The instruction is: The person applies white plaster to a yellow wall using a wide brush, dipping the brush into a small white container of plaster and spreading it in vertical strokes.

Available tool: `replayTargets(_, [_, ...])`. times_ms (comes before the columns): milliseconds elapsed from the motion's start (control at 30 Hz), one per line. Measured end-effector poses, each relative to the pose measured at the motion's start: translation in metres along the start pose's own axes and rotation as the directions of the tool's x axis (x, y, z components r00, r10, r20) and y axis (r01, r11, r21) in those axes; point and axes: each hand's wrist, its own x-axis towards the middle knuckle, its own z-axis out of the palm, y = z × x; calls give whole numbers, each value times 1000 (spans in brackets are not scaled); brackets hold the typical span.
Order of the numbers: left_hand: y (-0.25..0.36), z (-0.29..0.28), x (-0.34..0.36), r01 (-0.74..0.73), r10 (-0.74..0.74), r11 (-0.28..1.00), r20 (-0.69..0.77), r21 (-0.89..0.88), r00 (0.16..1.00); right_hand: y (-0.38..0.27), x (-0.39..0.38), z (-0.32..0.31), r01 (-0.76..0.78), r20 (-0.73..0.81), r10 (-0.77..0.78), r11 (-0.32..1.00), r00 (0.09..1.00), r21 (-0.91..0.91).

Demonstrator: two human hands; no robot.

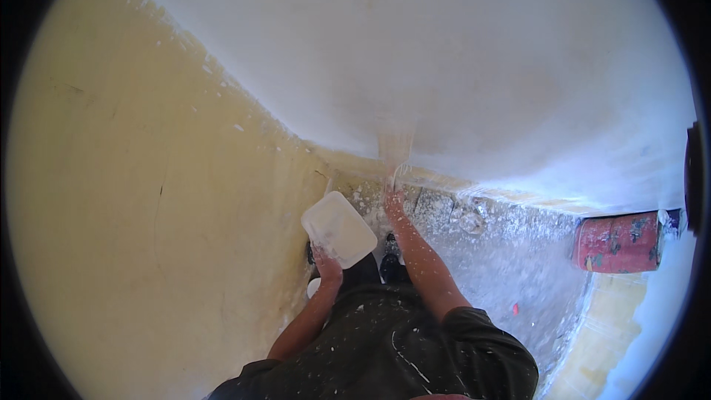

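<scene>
A white rectangular plastic tub with rounded corners rests in my left hand, whose fingers grip its near side. White paste or powder lies inside it and smears my fingers. My right hand reaches forward to the foot of the white-coated wall. Its fingers are closed around a thin tool, too small and blurred to name, at the lower end of a bare yellowish strip. White specks cover my right forearm.
An unpainted yellow wall stands close on my left, meeting the white one in a corner. White splatter and dust cover the grey floor. A worn red drum is at the right, and a small red scrap lies on the floor.
</scene>
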Motion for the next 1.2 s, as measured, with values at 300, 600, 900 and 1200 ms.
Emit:
replayTargets(300, [17,-9,-3,-46,50,897,2,440,999,-58,19,-61,-526,232,484,658,844,539])
replayTargets(600, [45,-3,8,-294,296,926,28,238,955,-363,-117,-170,73,-69,-42,830,997,553])
replayTargets(900, [120,-5,11,-32,42,996,120,-87,992,-350,-81,-174,369,-163,-331,813,929,451])
replayTargets(1200, [80,4,1,-17,7,958,39,288,999,-63,-37,-145,-230,-51,261,916,964,329])
